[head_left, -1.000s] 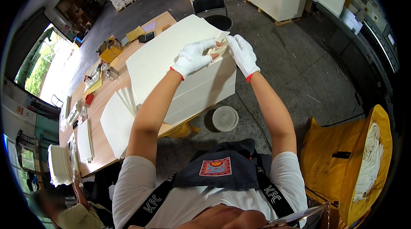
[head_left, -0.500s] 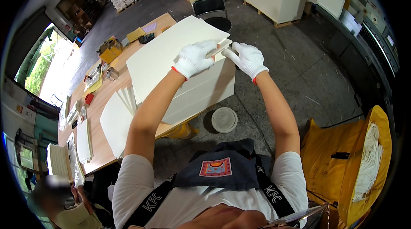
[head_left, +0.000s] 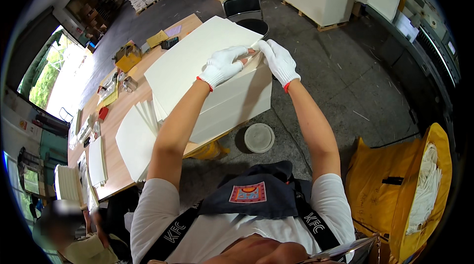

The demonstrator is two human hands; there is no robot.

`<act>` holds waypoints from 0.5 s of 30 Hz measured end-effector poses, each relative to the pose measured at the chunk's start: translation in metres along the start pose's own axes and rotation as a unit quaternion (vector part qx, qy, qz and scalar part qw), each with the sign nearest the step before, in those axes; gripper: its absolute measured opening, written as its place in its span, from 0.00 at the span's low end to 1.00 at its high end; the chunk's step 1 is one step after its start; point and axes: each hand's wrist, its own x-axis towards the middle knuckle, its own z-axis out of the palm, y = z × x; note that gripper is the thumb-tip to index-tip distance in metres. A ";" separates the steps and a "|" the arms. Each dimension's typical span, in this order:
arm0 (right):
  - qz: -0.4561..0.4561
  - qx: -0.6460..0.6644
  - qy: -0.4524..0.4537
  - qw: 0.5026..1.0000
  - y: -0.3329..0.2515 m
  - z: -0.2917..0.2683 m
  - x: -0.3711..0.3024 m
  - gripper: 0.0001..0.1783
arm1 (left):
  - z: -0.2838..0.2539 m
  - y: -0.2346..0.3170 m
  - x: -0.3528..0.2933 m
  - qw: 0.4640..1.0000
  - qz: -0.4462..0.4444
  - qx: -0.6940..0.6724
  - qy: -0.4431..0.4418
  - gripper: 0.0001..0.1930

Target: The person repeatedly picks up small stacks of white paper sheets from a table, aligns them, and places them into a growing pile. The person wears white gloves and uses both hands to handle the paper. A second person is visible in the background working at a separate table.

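Observation:
A tall stack of large white paper sheets [head_left: 192, 61] stands on the wooden table, its cut sides facing me. Both my hands wear white knitted gloves with red cuffs. My left hand [head_left: 223, 66] rests over the near right edge of the top sheets, its bare thumb and fingertip curled at that edge. At the right corner of the stack, my right hand [head_left: 279, 62] has its fingers bent round the corner of the upper sheets. Between the two hands the sheet edges look slightly lifted and parted. The gloves hide exactly how many sheets each hand grips.
Fanned white sheets [head_left: 133, 140] lie left of the stack on the table [head_left: 143, 79], with a yellow box [head_left: 127, 58] and calculator [head_left: 170, 42] farther off. A black chair [head_left: 244, 9], a round lidded bucket [head_left: 259, 138] and a yellow sack of paper strips [head_left: 380, 185] stand around. Another person sits lower left.
My right hand has moved left and slightly up, closing in on the stack's corner. The gap under the lifted sheets has narrowed. My left hand has barely shifted.

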 end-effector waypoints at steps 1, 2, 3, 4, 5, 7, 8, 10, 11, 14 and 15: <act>0.007 0.007 0.008 1.000 0.000 0.001 -0.002 0.28 | -0.001 0.001 0.001 1.000 -0.014 -0.022 -0.014 0.20; 0.014 0.014 0.016 1.000 0.001 0.002 -0.002 0.28 | -0.003 0.003 0.002 0.998 -0.028 -0.043 -0.028 0.21; 0.003 0.004 0.030 1.000 0.003 0.004 -0.002 0.28 | -0.004 0.005 0.002 0.998 -0.030 -0.049 -0.031 0.21; -0.007 -0.007 0.045 0.999 0.007 0.008 -0.001 0.28 | -0.005 0.007 0.002 0.997 -0.032 -0.054 -0.033 0.22; -0.018 -0.018 0.059 0.998 0.010 0.011 -0.001 0.28 | -0.005 0.009 0.002 0.997 -0.034 -0.060 -0.036 0.23; -0.016 -0.020 0.062 0.998 0.016 0.014 0.002 0.28 | -0.006 0.014 0.002 0.998 -0.040 -0.040 -0.031 0.22; -0.015 -0.021 0.064 0.998 0.018 0.015 0.002 0.28 | -0.005 0.015 0.002 0.998 -0.042 -0.030 -0.028 0.21; -0.017 -0.021 0.064 0.998 0.017 0.016 0.002 0.28 | -0.005 0.013 0.002 0.998 -0.043 -0.029 -0.024 0.21; -0.018 -0.021 0.064 0.998 0.017 0.016 0.001 0.29 | -0.004 0.012 0.002 0.998 -0.043 -0.029 -0.021 0.21; -0.009 -0.026 0.059 0.998 0.020 0.016 0.002 0.29 | -0.004 0.013 0.003 0.997 -0.054 -0.043 -0.024 0.20; -0.011 -0.026 0.065 0.998 0.020 0.017 0.003 0.29 | -0.003 0.012 0.002 0.997 -0.046 -0.061 -0.007 0.19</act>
